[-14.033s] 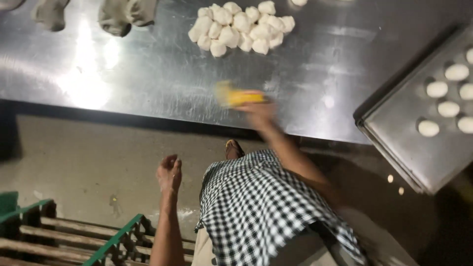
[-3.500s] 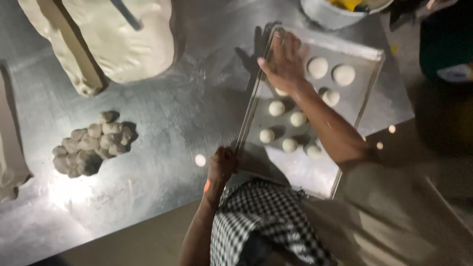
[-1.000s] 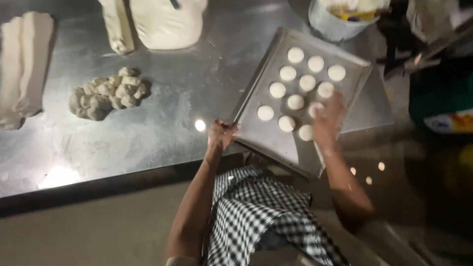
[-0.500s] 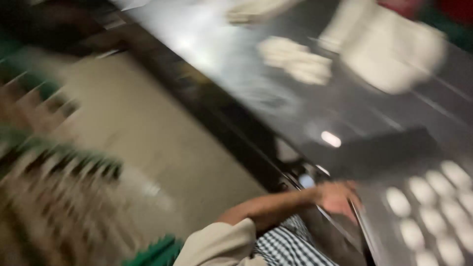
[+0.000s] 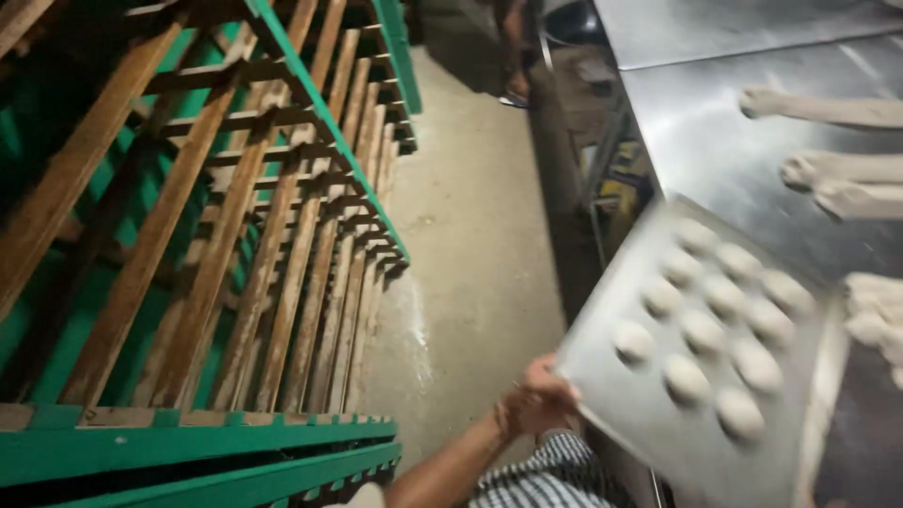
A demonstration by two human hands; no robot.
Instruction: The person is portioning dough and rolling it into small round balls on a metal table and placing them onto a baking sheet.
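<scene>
Gripping the baking tray [image 5: 602, 372] by its near-left corner, the left hand [image 5: 531, 404] holds it tilted. Ten dough balls [image 5: 685, 378] sit on it; three dough rolls [image 5: 828, 108] lie along the steel table [image 5: 715, 141]'s far edge. No right hand shows.

green-and-wood rack [image 5: 235, 235] | steel table [image 5: 715, 141] | dough logs [image 5: 828, 108] | concrete floor [image 5: 480, 245]

Ten dough balls [image 5: 686, 378] are sitting on one tray [image 5: 602, 395]. Three dough rolls [image 5: 828, 108] are lying near the table's [image 5: 696, 141] far edge. One hand [image 5: 536, 404] is showing.
</scene>
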